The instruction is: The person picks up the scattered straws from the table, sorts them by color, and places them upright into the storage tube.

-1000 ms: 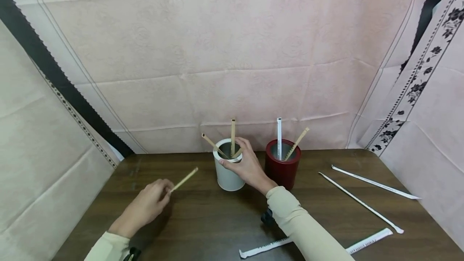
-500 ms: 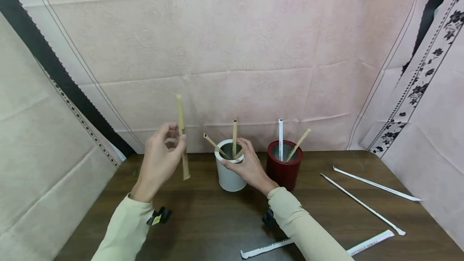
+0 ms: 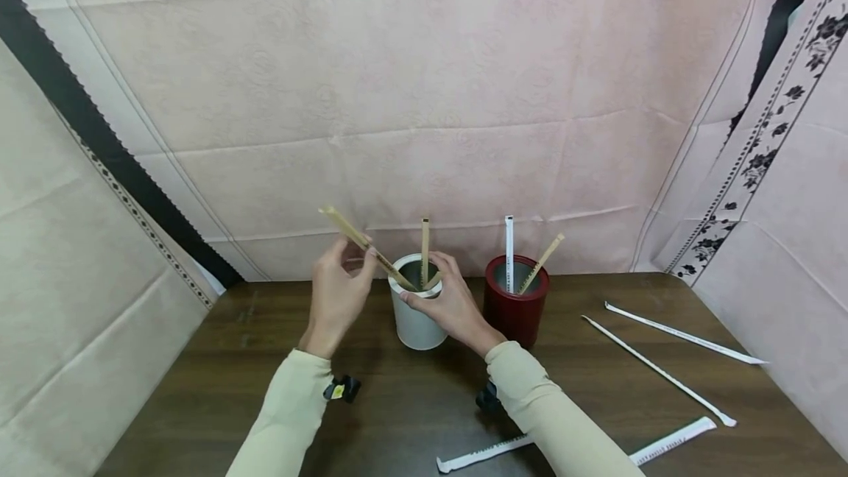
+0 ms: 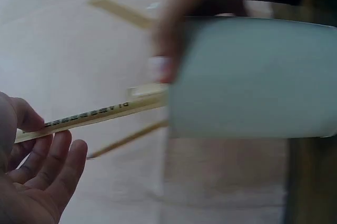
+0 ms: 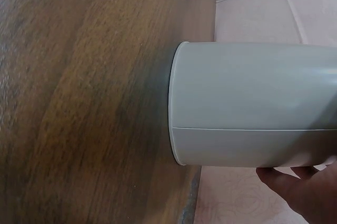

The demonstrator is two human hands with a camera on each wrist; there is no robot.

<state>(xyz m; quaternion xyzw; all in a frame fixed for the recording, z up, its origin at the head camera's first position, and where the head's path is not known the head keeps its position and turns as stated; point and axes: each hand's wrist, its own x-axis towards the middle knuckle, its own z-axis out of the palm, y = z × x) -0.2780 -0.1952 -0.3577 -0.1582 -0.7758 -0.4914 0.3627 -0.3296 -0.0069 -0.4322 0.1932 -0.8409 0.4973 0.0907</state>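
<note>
My left hand (image 3: 336,297) pinches a tan paper-wrapped straw (image 3: 346,227) between thumb and fingers. It slants, with its lower end at the mouth of a white cup (image 3: 419,326); black print shows on its wrapper in the left wrist view. My right hand (image 3: 450,304) grips the cup's rim from the right, thumb in front; in the right wrist view its fingers touch the cup's side (image 5: 253,87). Another tan straw (image 3: 425,241) stands upright in the cup, and a third (image 3: 433,280) leans by my right fingers. A leaning straw on the left is mostly hidden behind the held one.
A dark red cup (image 3: 517,315) stands right of the white one, with a white straw (image 3: 509,241) and a tan straw (image 3: 550,252) inside. Several white wrapped straws (image 3: 662,370) lie on the brown table (image 3: 391,403). Pale cloth (image 3: 424,94) hangs behind and at both sides.
My left hand has lifted the tan straw from low on the left, turned it upright, then carried it right and tilted it into the white cup's mouth. My right hand stays on the cup.
</note>
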